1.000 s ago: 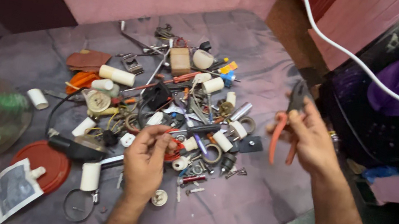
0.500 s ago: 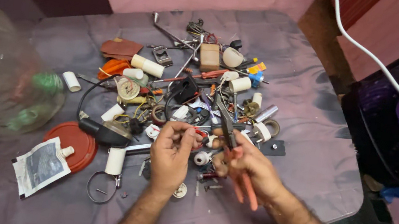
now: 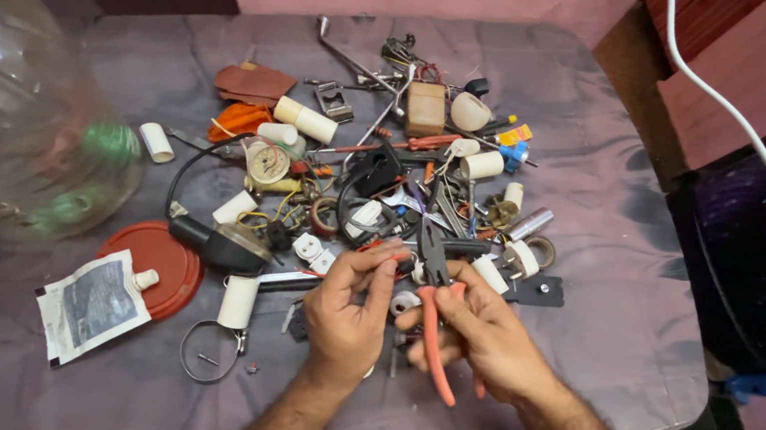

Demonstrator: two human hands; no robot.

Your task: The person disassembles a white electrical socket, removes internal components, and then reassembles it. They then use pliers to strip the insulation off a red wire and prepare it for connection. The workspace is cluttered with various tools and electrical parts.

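Pinching orange-handled pliers (image 3: 435,309) in right hand (image 3: 486,337); left hand (image 3: 349,306) grip seemingly closed beside jaws.

Dim, soft indoor light; faint shadows; mild glare on the plastic jar (image 3: 10,104) (slightly blurred).

Dark metal jaws and matt orange plastic-coated handles mark the pliers (image 3: 435,304), gripped by the right hand (image 3: 486,337) beside the left hand (image 3: 348,316). Beneath them a smooth, faintly glossy purple cloth (image 3: 604,228) covers the table. Left of the pliers lies a glossy red plastic lid (image 3: 159,257), with a crinkled, shiny foil-like sachet (image 3: 92,303) just beside it. Further left, a clear plastic jar (image 3: 4,108) gleams with reflections. Above the pliers, white plastic tubes (image 3: 306,120) look matt, and a bare metal rod (image 3: 351,59) shines dully.
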